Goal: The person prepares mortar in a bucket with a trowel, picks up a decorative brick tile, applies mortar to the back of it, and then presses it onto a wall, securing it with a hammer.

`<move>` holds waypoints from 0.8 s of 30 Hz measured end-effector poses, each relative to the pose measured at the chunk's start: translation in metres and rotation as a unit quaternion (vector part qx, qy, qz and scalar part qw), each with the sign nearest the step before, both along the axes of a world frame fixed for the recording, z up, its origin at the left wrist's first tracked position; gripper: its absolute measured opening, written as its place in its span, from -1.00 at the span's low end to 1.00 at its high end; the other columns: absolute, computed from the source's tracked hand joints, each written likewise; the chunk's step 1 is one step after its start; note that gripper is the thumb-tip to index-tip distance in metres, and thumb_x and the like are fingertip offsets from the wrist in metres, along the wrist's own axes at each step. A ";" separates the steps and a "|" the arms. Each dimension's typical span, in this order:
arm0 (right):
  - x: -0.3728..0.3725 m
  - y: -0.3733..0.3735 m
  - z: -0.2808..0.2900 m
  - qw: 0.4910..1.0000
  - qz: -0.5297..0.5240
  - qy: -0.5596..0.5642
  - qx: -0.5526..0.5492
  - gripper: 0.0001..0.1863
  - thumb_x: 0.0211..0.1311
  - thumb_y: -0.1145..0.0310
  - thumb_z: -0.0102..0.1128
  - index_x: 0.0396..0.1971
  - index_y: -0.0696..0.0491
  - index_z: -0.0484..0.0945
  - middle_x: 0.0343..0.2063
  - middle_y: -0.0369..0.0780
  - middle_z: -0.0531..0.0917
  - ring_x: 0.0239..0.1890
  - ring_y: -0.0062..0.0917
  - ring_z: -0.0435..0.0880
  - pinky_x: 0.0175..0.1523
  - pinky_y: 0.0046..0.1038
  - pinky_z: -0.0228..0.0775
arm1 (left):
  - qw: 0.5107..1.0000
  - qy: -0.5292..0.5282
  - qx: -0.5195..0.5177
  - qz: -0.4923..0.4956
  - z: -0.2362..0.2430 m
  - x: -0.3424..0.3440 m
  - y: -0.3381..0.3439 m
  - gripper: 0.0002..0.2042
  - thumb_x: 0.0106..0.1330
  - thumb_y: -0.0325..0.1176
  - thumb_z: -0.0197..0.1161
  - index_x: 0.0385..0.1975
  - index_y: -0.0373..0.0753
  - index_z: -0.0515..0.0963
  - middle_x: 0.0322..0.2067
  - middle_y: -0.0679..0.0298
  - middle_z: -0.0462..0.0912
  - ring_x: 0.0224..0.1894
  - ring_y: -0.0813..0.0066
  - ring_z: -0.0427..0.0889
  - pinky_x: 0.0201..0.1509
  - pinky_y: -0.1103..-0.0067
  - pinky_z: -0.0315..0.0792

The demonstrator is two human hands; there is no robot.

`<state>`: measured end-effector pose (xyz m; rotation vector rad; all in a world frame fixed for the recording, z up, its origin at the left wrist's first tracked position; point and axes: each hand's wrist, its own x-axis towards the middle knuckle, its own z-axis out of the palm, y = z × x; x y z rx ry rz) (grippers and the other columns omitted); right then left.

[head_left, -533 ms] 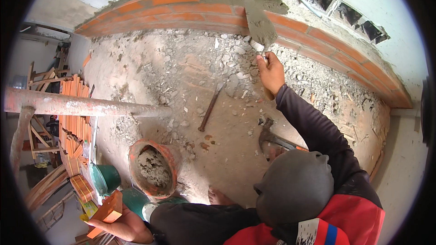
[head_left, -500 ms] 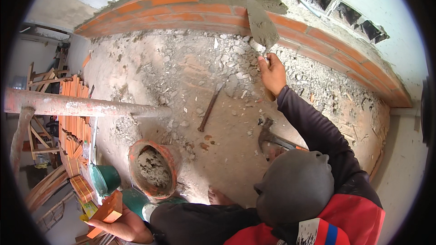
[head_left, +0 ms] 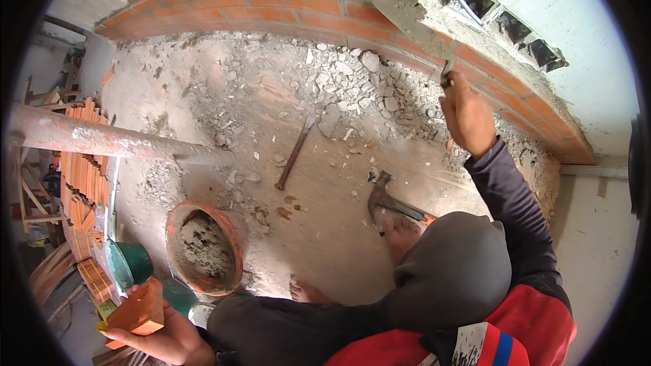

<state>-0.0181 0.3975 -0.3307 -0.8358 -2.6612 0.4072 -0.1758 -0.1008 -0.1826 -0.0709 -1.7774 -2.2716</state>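
Both hands are full: the right hand (head_left: pixel 469 116), closed, holds a trowel (head_left: pixel 416 26) over the brick wall (head_left: pixel 237 13), right of top centre; the left hand (head_left: pixel 171 337), partly curled, grips a brick (head_left: pixel 139 308) at lower left. Nearby, a bucket (head_left: pixel 239 257) holds mortar (head_left: pixel 203 247); a chisel (head_left: pixel 296 152) and a hammer (head_left: pixel 393 203) lie around mid-frame.

Dark long sleeve (head_left: pixel 505 179), red upper garment (head_left: pixel 539 318), white panel (head_left: pixel 468 344) with black flecks, blue stripe (head_left: pixel 502 349), dark trousers (head_left: pixel 291 329), bare feet (head_left: pixel 401 232).
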 end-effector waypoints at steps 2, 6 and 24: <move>-0.008 0.015 -0.001 0.993 -0.029 -0.020 0.111 -0.59 0.19 0.39 0.20 0.05 0.07 0.38 -0.23 -0.04 0.62 -0.34 -0.07 0.66 -0.33 -0.14 0.50 | 0.999 -0.007 -0.003 0.042 -0.001 0.000 0.009 -0.45 0.42 0.14 -0.02 -0.05 -0.34 0.42 -0.13 0.11 0.57 -0.02 0.23 0.58 0.15 0.31 0.52; -0.013 0.042 -0.010 0.985 -0.043 -0.019 0.164 -0.57 0.20 0.38 0.18 0.10 -0.01 0.42 -0.23 -0.08 0.61 -0.34 -0.09 0.67 -0.30 -0.14 0.51 | 0.999 -0.012 -0.004 -0.033 0.000 -0.003 0.006 -0.48 0.43 0.14 -0.03 -0.12 -0.32 0.43 -0.11 0.11 0.57 0.01 0.24 0.57 0.13 0.34 0.53; 0.029 0.055 -0.019 0.987 -0.067 -0.023 0.146 -0.53 0.15 0.40 0.18 0.12 -0.03 0.48 -0.12 -0.08 0.63 -0.24 -0.09 0.67 -0.19 -0.16 0.51 | 0.996 -0.007 0.018 -0.085 -0.003 -0.005 -0.001 -0.47 0.45 0.12 -0.06 -0.09 -0.35 0.45 -0.07 0.05 0.57 0.05 0.18 0.57 0.21 0.26 0.50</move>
